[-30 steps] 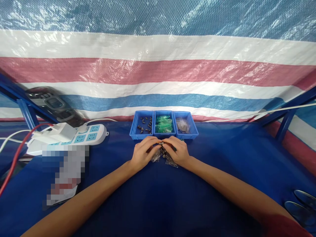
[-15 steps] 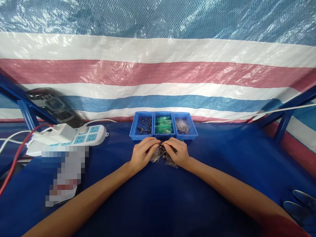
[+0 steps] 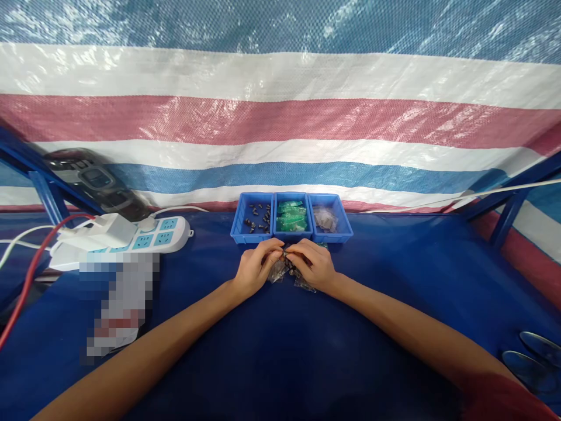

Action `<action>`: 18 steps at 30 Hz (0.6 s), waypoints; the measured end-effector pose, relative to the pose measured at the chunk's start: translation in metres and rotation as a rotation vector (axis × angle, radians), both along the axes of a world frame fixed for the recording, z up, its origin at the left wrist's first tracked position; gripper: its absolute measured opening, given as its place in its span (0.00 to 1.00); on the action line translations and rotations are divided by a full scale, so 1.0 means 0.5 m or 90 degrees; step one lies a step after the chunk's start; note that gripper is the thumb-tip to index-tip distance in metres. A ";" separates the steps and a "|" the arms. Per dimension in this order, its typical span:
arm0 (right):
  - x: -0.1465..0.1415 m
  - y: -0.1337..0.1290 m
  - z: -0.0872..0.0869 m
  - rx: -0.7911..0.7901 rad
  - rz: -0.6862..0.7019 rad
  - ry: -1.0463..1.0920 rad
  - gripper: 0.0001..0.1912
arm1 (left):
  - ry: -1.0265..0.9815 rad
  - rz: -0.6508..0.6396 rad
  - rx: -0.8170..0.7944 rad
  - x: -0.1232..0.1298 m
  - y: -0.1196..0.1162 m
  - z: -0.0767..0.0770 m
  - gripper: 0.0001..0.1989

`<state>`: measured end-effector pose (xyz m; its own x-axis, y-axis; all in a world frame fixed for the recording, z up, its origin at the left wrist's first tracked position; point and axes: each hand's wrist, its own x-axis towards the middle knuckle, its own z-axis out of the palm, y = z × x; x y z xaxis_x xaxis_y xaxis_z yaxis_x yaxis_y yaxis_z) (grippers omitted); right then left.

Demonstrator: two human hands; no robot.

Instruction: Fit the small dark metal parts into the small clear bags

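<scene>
My left hand (image 3: 256,268) and my right hand (image 3: 318,266) meet in front of the blue bins, thumbs and forefingers pinched together. Whatever lies between the fingertips is too small to make out. Under and between the hands are small dark screw-like pieces (image 3: 291,268) and clear plastic bags (image 3: 277,272), partly covered by the fingers. The left blue bin (image 3: 251,239) contains several dark screws (image 3: 266,221). Green packets (image 3: 293,220) fill much of the middle bin (image 3: 293,237). Clear little bags (image 3: 325,218) lie in the right bin (image 3: 333,238).
A white power strip (image 3: 175,234) with plugs and cables lies at the left, beside a dark device in plastic (image 3: 99,178). In front is a blurred-out packet (image 3: 127,304). Glasses (image 3: 528,365) rest at the far right. A striped tarp (image 3: 280,123) hangs behind the blue table (image 3: 280,351).
The whole view has shifted slightly, so the bins and hands appear a little higher. My fingertips have moved a little against each other; both hands remain together over the bags.
</scene>
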<state>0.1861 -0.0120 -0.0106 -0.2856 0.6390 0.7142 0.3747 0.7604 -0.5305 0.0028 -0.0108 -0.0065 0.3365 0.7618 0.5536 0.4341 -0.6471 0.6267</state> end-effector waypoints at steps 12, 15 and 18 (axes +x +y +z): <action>-0.001 0.006 0.001 0.012 -0.018 0.026 0.11 | 0.019 -0.012 0.081 0.007 -0.001 0.025 0.06; -0.003 0.007 0.001 -0.001 -0.011 0.008 0.13 | -0.009 0.000 0.077 0.007 -0.004 0.026 0.06; -0.003 0.007 0.002 -0.019 -0.026 0.004 0.13 | -0.021 0.018 0.067 0.005 -0.005 0.022 0.08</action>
